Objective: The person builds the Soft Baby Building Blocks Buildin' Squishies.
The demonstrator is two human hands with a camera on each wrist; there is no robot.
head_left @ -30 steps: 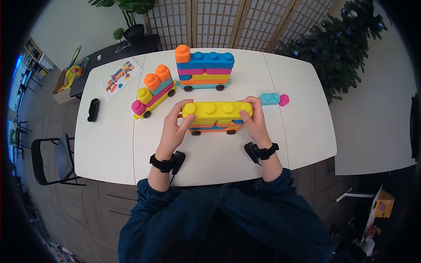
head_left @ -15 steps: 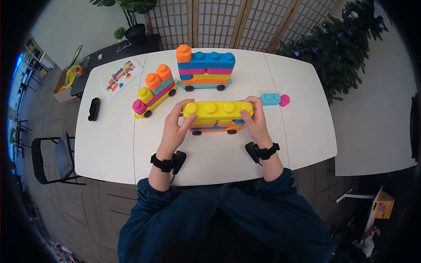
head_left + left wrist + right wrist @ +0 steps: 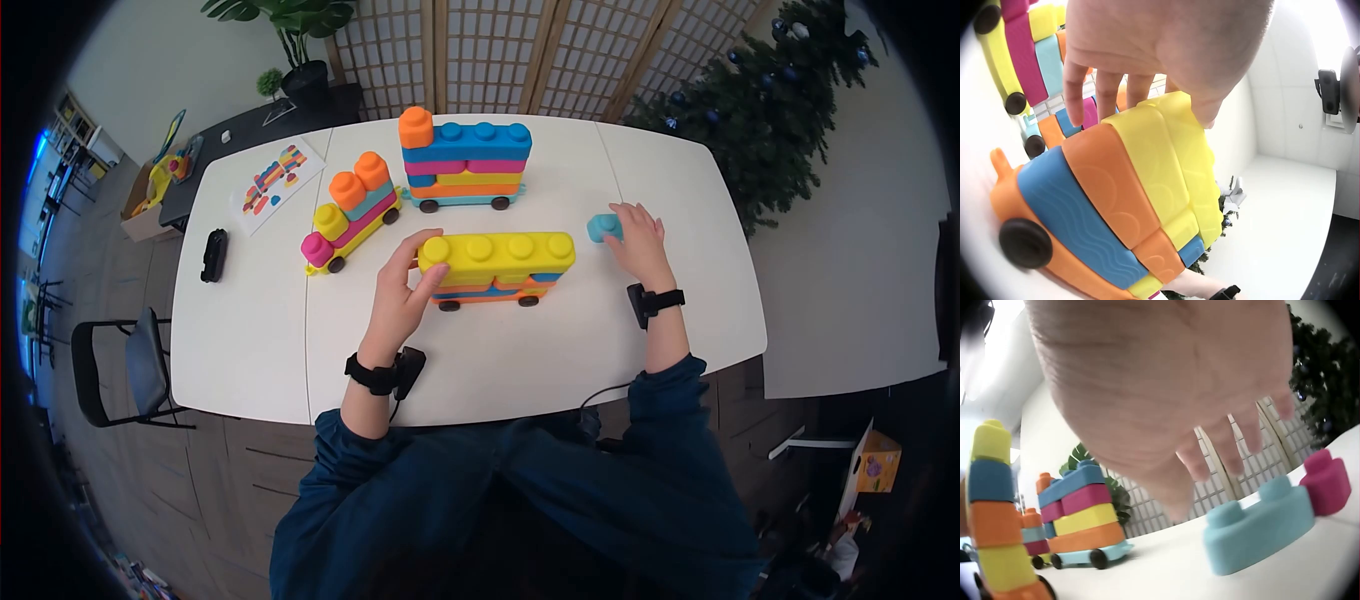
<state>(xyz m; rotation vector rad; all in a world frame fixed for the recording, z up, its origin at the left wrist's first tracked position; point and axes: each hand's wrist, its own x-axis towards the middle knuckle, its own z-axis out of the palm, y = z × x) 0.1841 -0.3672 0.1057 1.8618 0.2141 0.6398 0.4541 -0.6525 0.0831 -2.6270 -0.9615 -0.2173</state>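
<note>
My left hand (image 3: 398, 300) grips the left end of a block wagon (image 3: 500, 270), thumb on the near side and fingers on the far side. The wagon has a long yellow block (image 3: 1191, 169) on top, orange, blue and yellow blocks below, and black wheels. On the right, my right hand (image 3: 643, 248) is over a light blue two-stud block (image 3: 1260, 528), its fingers hanging loosely and apart from the block in the right wrist view. A magenta one-stud block (image 3: 1329, 484) stands beside that block; the hand hides it in the head view.
Behind the held wagon stands a taller block wagon (image 3: 470, 168) with a blue top. A yellow-based block car (image 3: 350, 215) sits left of it. A printed picture sheet (image 3: 280, 180) and a black object (image 3: 214, 255) lie on the table's left side.
My right hand has let go of the wagon's right end and moved right, over the light blue and magenta blocks. The left hand and the wagon stay in place.
</note>
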